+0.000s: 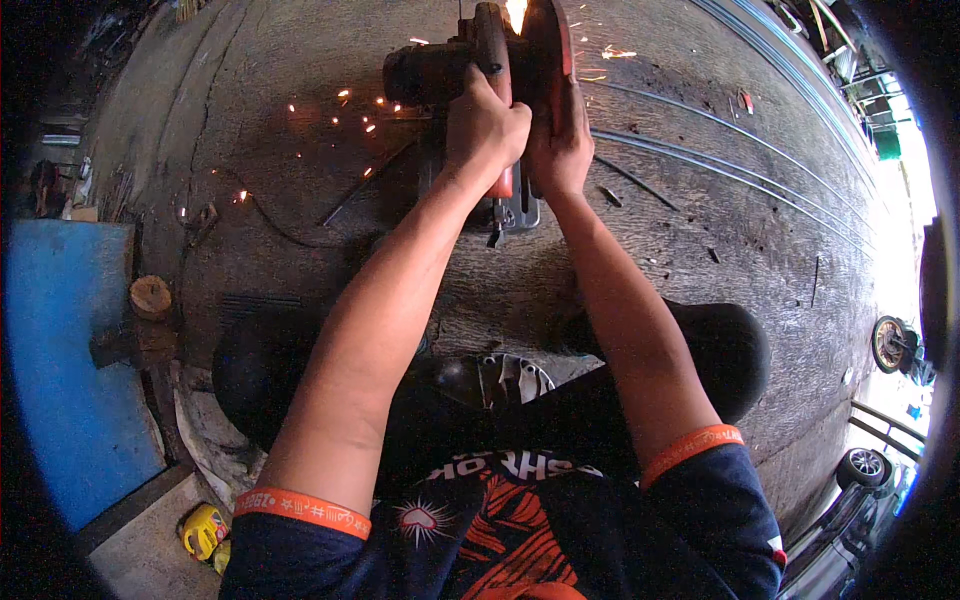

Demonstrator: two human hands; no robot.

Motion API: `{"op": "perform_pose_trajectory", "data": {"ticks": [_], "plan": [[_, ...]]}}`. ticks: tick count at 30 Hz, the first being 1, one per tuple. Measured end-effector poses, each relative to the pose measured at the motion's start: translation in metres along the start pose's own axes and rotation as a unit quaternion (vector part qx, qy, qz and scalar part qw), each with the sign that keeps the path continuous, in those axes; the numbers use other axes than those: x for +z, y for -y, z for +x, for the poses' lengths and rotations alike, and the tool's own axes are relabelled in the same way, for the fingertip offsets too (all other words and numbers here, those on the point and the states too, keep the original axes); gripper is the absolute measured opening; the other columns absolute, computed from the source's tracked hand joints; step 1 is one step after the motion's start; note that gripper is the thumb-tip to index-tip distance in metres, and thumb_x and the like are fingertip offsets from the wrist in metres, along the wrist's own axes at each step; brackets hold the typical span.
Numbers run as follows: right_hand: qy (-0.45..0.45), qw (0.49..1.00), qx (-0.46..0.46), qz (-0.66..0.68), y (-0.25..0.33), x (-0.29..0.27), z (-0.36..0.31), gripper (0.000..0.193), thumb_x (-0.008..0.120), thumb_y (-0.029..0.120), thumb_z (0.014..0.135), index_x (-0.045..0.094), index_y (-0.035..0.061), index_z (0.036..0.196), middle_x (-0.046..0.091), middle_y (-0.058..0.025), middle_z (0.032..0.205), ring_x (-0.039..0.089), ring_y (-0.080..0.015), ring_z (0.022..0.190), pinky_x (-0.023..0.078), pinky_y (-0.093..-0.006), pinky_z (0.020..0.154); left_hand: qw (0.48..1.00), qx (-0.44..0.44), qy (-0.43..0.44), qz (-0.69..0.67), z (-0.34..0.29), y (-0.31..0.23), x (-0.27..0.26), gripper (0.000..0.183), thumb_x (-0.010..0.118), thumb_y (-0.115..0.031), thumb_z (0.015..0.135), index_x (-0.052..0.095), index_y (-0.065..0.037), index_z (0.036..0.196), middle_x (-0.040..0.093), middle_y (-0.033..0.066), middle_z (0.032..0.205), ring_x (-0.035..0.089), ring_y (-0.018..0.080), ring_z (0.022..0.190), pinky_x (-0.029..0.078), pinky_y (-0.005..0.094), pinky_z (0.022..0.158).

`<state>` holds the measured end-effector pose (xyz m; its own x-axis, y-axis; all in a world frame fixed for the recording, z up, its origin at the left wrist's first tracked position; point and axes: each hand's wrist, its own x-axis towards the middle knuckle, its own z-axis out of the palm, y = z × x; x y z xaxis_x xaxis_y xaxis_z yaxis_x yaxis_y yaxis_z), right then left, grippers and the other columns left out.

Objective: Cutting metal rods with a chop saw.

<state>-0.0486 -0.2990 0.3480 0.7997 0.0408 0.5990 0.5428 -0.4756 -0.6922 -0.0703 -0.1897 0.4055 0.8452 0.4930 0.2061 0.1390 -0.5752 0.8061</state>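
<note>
My left hand [487,130] is closed around the reddish handle [503,183] of a chop saw [413,76] at the top middle. Just right of it, my right hand [562,150] lies against the side of the saw's red round blade guard [553,50], its fingers stretched along it. A bright orange glow shows beside the guard at the top edge, with sparks flying to both sides. The blade's edge and the piece being cut are hidden behind the saw and my hands. Part of the saw's metal base [520,217] shows below the handle.
Long thin metal rods [720,170] run across the floor at the right. Short dark rods [637,184] lie nearer the saw. A cable [270,222] curves at the left, near a wood block [151,298] and a blue panel [75,350]. A parked car [840,540] stands lower right.
</note>
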Motion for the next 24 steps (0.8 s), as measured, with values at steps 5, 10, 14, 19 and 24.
{"op": "perform_pose_trajectory", "data": {"ticks": [5,10,14,19,24], "plan": [[0.008,0.999,0.027,0.017,0.0003,0.0004,-0.0007,0.061,0.064,0.013,0.082,0.042,0.0091,0.139,0.048,-0.017,0.138,0.046,-0.0364,0.127,0.044,-0.041,0.099,0.999,-0.027,0.017,0.018,-0.0001,0.0039,0.0011,0.05,0.06,-0.016,0.073,0.044,0.007,0.115,0.062,0.0335,0.097,0.062,0.0468,0.093,0.051,0.0493,0.084],[-0.011,1.0,0.015,0.006,-0.0004,0.0019,-0.0015,0.061,0.064,0.012,0.082,0.043,0.0094,0.139,0.048,-0.0169,0.138,0.048,-0.0363,0.125,0.046,-0.0402,0.098,1.0,0.004,0.011,0.002,-0.0003,0.0019,-0.0013,0.049,0.06,-0.016,0.073,0.044,0.006,0.114,0.062,0.0336,0.095,0.063,0.0472,0.091,0.051,0.0496,0.083],[-0.008,1.0,0.008,0.007,-0.0034,0.0027,-0.0016,0.063,0.065,0.012,0.081,0.041,0.0103,0.14,0.049,-0.0174,0.137,0.05,-0.0366,0.123,0.047,-0.0408,0.096,1.0,-0.004,0.02,0.018,-0.002,-0.0003,-0.0033,0.049,0.06,-0.016,0.073,0.044,0.007,0.113,0.062,0.0337,0.094,0.063,0.0476,0.09,0.052,0.0495,0.082],[-0.015,1.0,0.002,-0.002,-0.0046,0.0033,-0.0024,0.065,0.065,0.011,0.081,0.04,0.0115,0.141,0.049,-0.0185,0.136,0.051,-0.037,0.121,0.048,-0.0412,0.094,1.0,-0.009,0.021,0.001,-0.0014,-0.0018,-0.0042,0.047,0.06,-0.015,0.073,0.045,0.008,0.11,0.062,0.0339,0.093,0.063,0.0473,0.09,0.051,0.0497,0.083],[-0.003,1.0,0.028,0.013,-0.003,0.002,-0.0025,0.064,0.065,0.011,0.08,0.041,0.0103,0.14,0.049,-0.0185,0.136,0.051,-0.0371,0.121,0.049,-0.0407,0.093,1.0,0.004,0.021,-0.001,-0.0001,0.0021,-0.0024,0.048,0.06,-0.015,0.072,0.045,0.009,0.111,0.062,0.0346,0.094,0.062,0.0471,0.092,0.051,0.049,0.084]]}}
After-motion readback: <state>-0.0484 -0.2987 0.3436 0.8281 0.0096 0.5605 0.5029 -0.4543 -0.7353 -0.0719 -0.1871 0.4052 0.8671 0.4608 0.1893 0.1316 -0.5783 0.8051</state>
